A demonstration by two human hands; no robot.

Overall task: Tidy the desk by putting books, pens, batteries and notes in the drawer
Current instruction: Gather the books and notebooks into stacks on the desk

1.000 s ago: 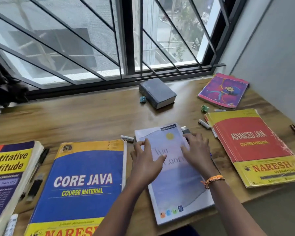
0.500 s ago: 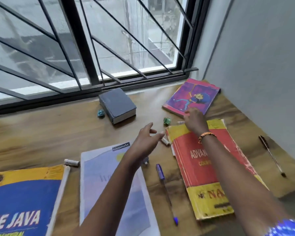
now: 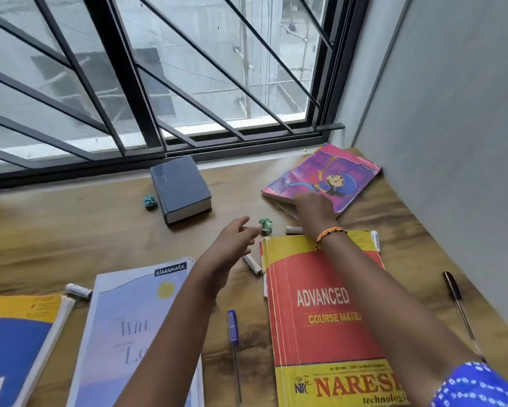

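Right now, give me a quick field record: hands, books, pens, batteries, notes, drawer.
right hand: on near edge of pink comic book, grip unclear
left hand: open, above desk
other books: grey book, red Advanced Java book, classmate notebook, blue book
pens: blue pen, black pen
batteries: at least three, one at
notes: green crumpled paper, teal crumpled paper
drawer: not in view

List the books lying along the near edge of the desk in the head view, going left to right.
Blue and yellow Java course book → pale lilac Classmate notebook → red and yellow Advanced Java course book. A blue pen lies between the last two.
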